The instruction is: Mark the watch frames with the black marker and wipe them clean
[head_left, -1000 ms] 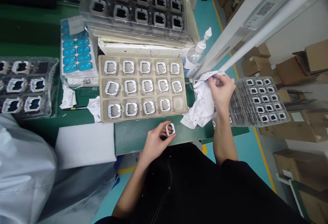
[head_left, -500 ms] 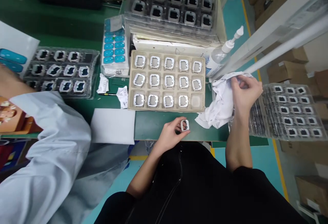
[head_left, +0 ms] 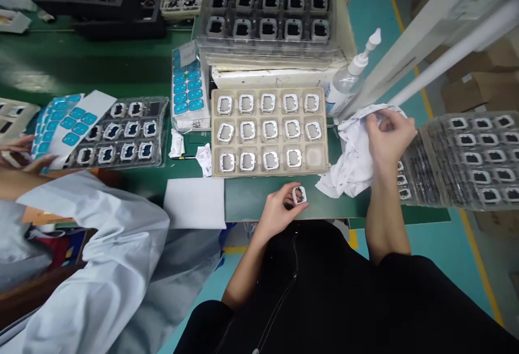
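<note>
At the far left, a co-worker's grey sleeve (head_left: 95,219) extended along the front of the bench (head_left: 257,202), below a clear tray (head_left: 164,121) holding several frames. A white pad (head_left: 194,202) lay flat at the bench edge. To its right, a beige tray (head_left: 314,158) held fourteen light frames in three rows.

The left hand (head_left: 281,209) was positioned over the bench, in front of the beige tray. Its forearm rose at a slant from the lower left, toward the upper right. The thumb was set below and the fingers above, and together they gripped one frame (head_left: 295,196) between the tips. This frame was clear of the beige tray, near its lower right corner, and was tilted with its opening toward the viewer. It was white, squarish and rounded at the corners; the inner outline was dark and notched.

Further right, a pump bottle (head_left: 341,90) stood near the tray. In front of it, a crumpled white cloth (head_left: 352,159) with dark marks hung down to the bench. The right hand (head_left: 390,135) pinched its upper part, forearm nearly vertical, wrist bent leftward. Stacked clear trays (head_left: 436,167) of frames were beside that arm.
</note>
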`<state>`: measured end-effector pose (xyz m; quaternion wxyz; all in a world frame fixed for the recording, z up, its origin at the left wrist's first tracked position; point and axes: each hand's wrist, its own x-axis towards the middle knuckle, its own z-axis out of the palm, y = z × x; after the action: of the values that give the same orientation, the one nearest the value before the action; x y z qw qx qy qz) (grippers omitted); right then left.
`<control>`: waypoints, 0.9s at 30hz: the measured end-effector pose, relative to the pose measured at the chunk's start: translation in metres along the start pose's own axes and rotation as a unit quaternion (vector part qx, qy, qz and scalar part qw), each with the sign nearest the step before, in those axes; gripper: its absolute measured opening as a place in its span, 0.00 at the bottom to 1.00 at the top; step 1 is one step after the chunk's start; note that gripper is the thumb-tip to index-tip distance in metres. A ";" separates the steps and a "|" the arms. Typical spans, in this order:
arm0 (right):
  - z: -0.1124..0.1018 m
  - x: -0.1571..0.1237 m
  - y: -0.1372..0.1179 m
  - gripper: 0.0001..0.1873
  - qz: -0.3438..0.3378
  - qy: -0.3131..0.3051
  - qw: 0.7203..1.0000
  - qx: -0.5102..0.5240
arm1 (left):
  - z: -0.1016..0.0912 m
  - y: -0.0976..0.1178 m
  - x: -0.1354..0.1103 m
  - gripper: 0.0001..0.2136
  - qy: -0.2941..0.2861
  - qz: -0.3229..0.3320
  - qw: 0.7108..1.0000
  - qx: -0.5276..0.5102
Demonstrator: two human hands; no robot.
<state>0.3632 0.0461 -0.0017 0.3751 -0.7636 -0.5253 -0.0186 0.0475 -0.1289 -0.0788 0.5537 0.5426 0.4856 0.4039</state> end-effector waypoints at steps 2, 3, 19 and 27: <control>0.004 -0.001 0.002 0.09 0.004 0.012 1.000 -0.002 | -0.001 0.000 0.000 0.24 0.000 0.000 1.000 -0.009; 0.006 -0.001 0.004 0.09 0.003 0.014 1.000 -0.002 | -0.001 0.001 -0.001 0.24 0.000 -0.001 1.000 -0.012; -0.011 -0.009 0.014 0.17 -0.081 0.088 0.991 0.052 | -0.002 0.001 -0.003 0.23 0.016 -0.014 1.000 0.002; -0.025 0.012 0.020 0.11 -0.141 -0.004 0.990 0.022 | -0.004 0.001 -0.004 0.23 0.015 -0.010 1.000 0.002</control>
<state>0.3937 0.0374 0.0102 0.3832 -0.6736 -0.6295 -0.0564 0.0432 -0.1317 -0.0769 0.5491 0.5329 0.5000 0.4055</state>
